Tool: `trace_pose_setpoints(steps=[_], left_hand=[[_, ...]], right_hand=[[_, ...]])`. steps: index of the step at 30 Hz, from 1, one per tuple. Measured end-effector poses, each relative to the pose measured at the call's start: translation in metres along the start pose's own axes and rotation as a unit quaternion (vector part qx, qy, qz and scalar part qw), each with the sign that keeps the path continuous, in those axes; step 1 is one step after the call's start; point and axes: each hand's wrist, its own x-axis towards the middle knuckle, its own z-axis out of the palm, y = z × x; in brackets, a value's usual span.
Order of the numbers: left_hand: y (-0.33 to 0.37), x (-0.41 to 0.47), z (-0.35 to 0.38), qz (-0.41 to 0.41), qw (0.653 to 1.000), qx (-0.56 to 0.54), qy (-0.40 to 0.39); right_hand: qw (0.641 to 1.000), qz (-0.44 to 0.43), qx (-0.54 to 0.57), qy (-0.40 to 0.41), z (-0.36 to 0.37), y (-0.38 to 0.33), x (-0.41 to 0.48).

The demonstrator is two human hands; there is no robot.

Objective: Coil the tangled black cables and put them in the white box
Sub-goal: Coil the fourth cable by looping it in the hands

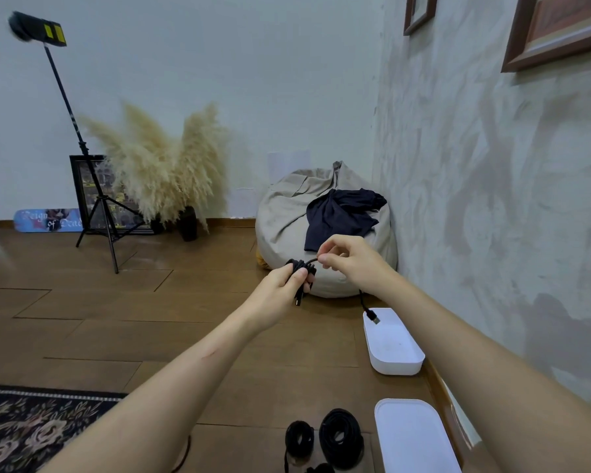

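My left hand (pixel 280 285) grips a small bundle of black cable (pixel 301 268), with one plug hanging below the fist. My right hand (pixel 348 261) pinches the same cable's free strand just right of the bundle; the strand drops under my wrist and ends in a USB plug (pixel 374 317) dangling over the far end of the open white box (pixel 394 361). The box stands on the wooden floor by the right wall. Two coiled black cables (pixel 340 436) (pixel 299 438) lie on the floor near me. The white lid (pixel 413 435) lies to their right.
A beige beanbag (pixel 284 213) with a dark garment on it sits behind my hands, against the wall. A black tripod (pixel 99 206), a vase of pampas grass (pixel 164 172) and a framed picture stand at the back left. A patterned rug (pixel 31 428) covers the near left floor.
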Motion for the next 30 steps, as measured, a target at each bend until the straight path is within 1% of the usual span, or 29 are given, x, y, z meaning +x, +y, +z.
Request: trace_pose_setpoints(steps=[4, 8, 11, 13, 15, 20, 26, 30], left_hand=[[0.006, 0.0, 0.0, 0.025, 1.0, -0.007, -0.008], [0.008, 0.0, -0.002, 0.047, 0.999, -0.016, -0.006], [0.009, -0.001, -0.003, 0.05, 0.998, -0.027, 0.0], [0.009, -0.001, -0.003, 0.049, 0.998, -0.026, 0.005], [0.008, -0.002, -0.004, 0.048, 0.999, -0.017, 0.009], [0.008, -0.001, -0.008, 0.036, 0.999, 0.001, -0.001], [0.015, -0.005, -0.014, 0.03, 0.998, -0.004, -0.047], [0.016, -0.008, -0.015, 0.025, 0.998, 0.002, -0.053]], right_hand=[[0.999, 0.0, 0.033, 0.025, 0.004, 0.002, -0.001], [0.997, 0.004, 0.072, 0.025, 0.011, 0.0, -0.003], [0.995, 0.009, 0.095, 0.022, 0.013, 0.001, -0.003], [0.995, 0.012, 0.1, 0.016, 0.013, 0.001, -0.003], [0.997, 0.004, 0.08, 0.003, 0.013, 0.002, -0.002], [0.997, -0.01, -0.001, -0.08, 0.011, -0.004, -0.005], [0.984, 0.001, 0.012, -0.177, 0.003, -0.015, -0.012], [0.974, 0.017, 0.016, -0.225, -0.002, -0.025, -0.015]])
